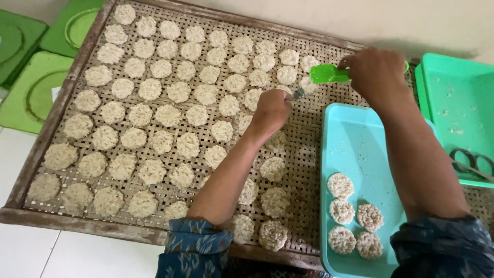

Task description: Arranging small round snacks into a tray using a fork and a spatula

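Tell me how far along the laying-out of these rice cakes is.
Done: most of the woven tray is covered with rows of round rice cakes. In hand: the right hand holds a green mould at the tray's far right, and the left hand holds a small metal tool against it. Left: five cakes lie in the light blue tray, and bare weave shows beside it.

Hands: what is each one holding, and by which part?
Right hand grips a green scoop by its handle end. Left hand holds a small metal tool; its grip is hidden.
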